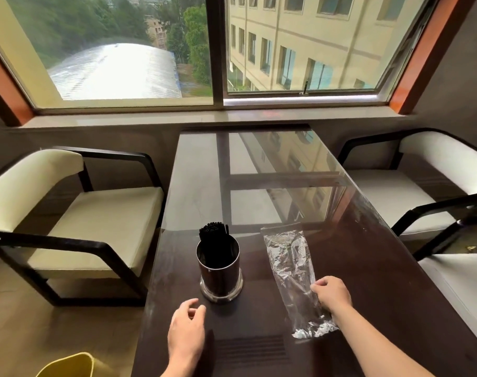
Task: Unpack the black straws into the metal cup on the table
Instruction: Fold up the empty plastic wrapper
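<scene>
Item: black straws [213,242] upright in round metal cup [220,276]. At its 3 o'clock, your right hand [332,295] rests curled on the empty clear plastic bag [294,278]; at 7 o'clock, your left hand [187,329] hovers loosely open.

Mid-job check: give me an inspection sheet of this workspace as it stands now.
Surface: dark glossy table, reflecting the window.
Job's things: black straws stand upright in the metal cup; clear plastic bag lies flat to the cup's right, looks empty.
Clutter: nothing seen on the table.
Grippers: left hand hovers empty in front of the cup, fingers loosely curled; right hand rests on the bag's right edge, grip unclear.
Cables: nothing seen.
Surroundings: cream chairs on both sides, window ahead, yellow bin at lower left on the floor.
</scene>
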